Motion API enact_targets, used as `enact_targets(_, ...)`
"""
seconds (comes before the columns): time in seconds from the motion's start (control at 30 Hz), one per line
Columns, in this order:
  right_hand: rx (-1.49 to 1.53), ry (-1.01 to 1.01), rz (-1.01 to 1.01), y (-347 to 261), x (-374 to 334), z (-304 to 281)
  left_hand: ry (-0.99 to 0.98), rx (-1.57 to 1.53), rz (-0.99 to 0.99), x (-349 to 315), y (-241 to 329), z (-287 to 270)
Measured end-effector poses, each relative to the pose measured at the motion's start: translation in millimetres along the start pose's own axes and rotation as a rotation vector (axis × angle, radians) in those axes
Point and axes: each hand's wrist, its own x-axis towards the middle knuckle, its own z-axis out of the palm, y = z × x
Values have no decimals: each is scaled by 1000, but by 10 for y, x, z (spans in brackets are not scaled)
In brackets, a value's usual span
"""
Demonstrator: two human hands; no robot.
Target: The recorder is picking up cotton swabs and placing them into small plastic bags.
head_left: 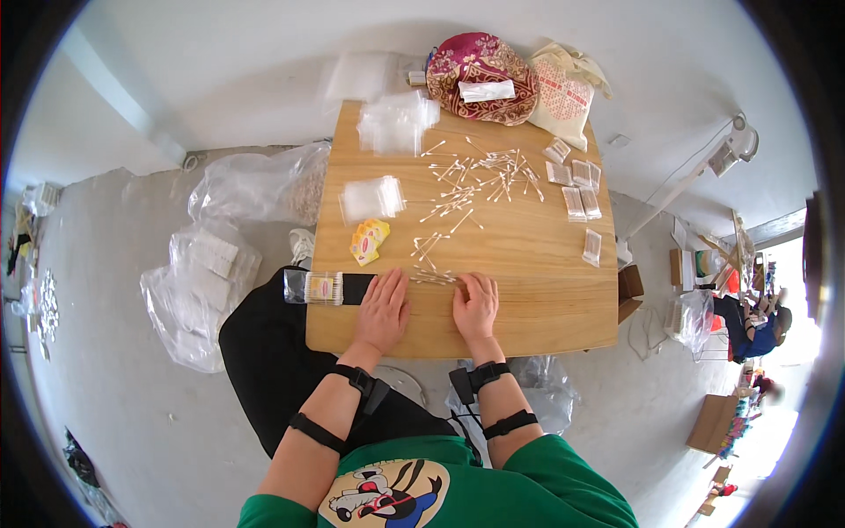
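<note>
My left hand (385, 308) lies flat on the wooden table near its front edge, fingers stretched out and holding nothing. To its right, my right hand (476, 304) rests with fingers slightly bent and fingertips down on the wood. Between the two hands lies a small row of cotton swabs (434, 276), its ends close to the fingertips. Left of my left hand is a clear packet filled with cotton swabs (325, 288), beside a black flat piece (356, 288). Loose cotton swabs (488, 176) are scattered farther back, with a few nearer ones (428, 248).
Yellow cards (369, 240), clear plastic bags (371, 199) and more bags (396, 123) lie along the table's left. Small filled packs (581, 189) sit at the right. A patterned cushion-like bundle (484, 75) and cloth bag (563, 92) stand at the back. Another person (761, 330) is far right.
</note>
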Motion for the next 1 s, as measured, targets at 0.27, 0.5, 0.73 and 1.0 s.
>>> enact_targets(0.27, 105, -116, -108, -63, -91, 12, -56, 66, 8, -4, 34, -31)
enact_targets(0.5, 110, -137, -135, -249, -125, 89, -37, 29, 9, -16, 2, -2)
enact_targets(0.73, 158, -210, -120, -289, -178, 114, 32, -45, -16, -21, -2, -29)
enact_targets(1.0, -15, -207, 29, -484, -2, 255, -37, -34, -28, -16, 12, -73)
